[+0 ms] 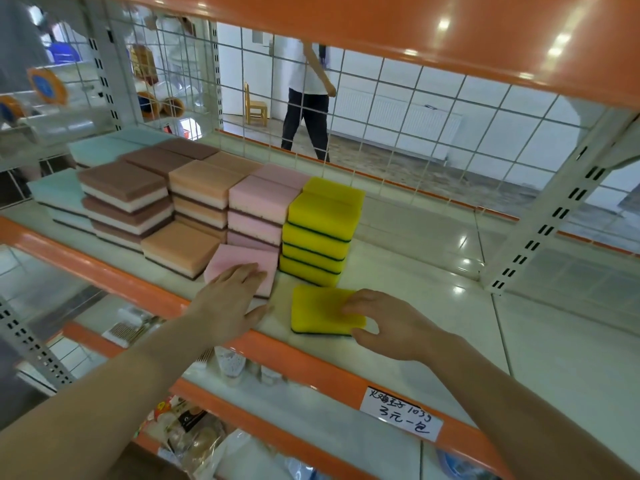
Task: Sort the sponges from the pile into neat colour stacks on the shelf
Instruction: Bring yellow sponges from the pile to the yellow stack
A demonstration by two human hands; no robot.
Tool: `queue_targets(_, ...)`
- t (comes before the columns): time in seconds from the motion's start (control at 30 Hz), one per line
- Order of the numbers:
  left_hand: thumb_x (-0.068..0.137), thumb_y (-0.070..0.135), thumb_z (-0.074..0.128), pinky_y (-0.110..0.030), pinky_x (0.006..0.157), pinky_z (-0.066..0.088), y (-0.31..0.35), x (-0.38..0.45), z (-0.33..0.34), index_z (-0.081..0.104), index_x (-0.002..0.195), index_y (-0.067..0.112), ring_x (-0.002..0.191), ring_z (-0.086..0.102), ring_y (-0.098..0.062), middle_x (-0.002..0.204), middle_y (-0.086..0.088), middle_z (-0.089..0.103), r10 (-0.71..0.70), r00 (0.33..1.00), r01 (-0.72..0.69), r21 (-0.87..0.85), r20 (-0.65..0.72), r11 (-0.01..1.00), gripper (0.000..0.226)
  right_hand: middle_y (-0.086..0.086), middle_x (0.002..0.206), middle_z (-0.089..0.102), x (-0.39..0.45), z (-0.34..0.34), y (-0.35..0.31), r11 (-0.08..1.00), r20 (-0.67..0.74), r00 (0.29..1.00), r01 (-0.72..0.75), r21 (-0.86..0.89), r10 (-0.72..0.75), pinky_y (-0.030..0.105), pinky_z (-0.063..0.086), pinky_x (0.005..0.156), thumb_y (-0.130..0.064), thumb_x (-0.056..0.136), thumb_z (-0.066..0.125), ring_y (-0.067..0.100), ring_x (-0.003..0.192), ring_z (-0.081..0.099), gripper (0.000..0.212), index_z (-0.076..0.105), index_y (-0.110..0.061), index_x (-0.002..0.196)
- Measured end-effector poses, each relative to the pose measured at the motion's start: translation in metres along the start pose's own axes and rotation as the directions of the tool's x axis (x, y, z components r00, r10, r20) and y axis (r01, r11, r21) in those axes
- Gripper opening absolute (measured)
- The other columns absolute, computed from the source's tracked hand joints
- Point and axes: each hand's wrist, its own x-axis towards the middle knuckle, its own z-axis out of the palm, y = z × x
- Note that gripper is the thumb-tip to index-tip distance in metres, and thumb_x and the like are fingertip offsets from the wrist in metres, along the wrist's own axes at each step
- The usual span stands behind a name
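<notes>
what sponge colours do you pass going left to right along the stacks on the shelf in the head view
pale blue stack → brown stack → peach stack → pink stack → yellow stack

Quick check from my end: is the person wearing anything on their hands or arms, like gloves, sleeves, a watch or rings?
Nothing shows. The left hand and right hand are bare, with no gloves, and no rings visible. Both forearms are uncovered as far as the picture reaches: no sleeves, watch, bands or markings in view.
</notes>
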Motion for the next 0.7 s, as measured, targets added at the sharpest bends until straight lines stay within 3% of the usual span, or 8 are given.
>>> queue_targets(0.27, 0.092, 0.040, 0.050, -0.020, 0.109, 0.021, -0.021, -0.002, -0.006, 0.022, 0.147, 0.022, 0.141, 0.019, -0.009, 0.155, 0.006, 0.015, 0.063, 0.998, -0.060, -0.084, 0.027, 0.995, 0.064, -0.002, 0.143, 0.036, 0.012, 0.010, -0.010, 0.999, -0.010, 1.000, -0.018, -0.049, 0.018, 0.024, 0.030, 0.105, -0.035, 0.095, 0.048, 0.013, 0.129, 0.033, 0.049, 0.041, -0.019, 0.140)
queue_targets(0.7, 0.094, 0.038, 0.047, -0.023, 0.111, 0.021, -0.031, 0.002, -0.007, 0.016, 0.148, 0.024, 0.142, 0.015, -0.009, 0.156, 0.007, 0.009, 0.049, 0.997, -0.044, -0.083, 0.059, 0.996, 0.064, 0.000, 0.144, 0.035, 0.034, 0.012, -0.024, 0.996, -0.001, 1.000, 0.019, -0.084, -0.019, 0.026, 0.032, 0.103, -0.036, 0.094, 0.047, 0.015, 0.128, 0.034, 0.051, 0.039, -0.017, 0.141)
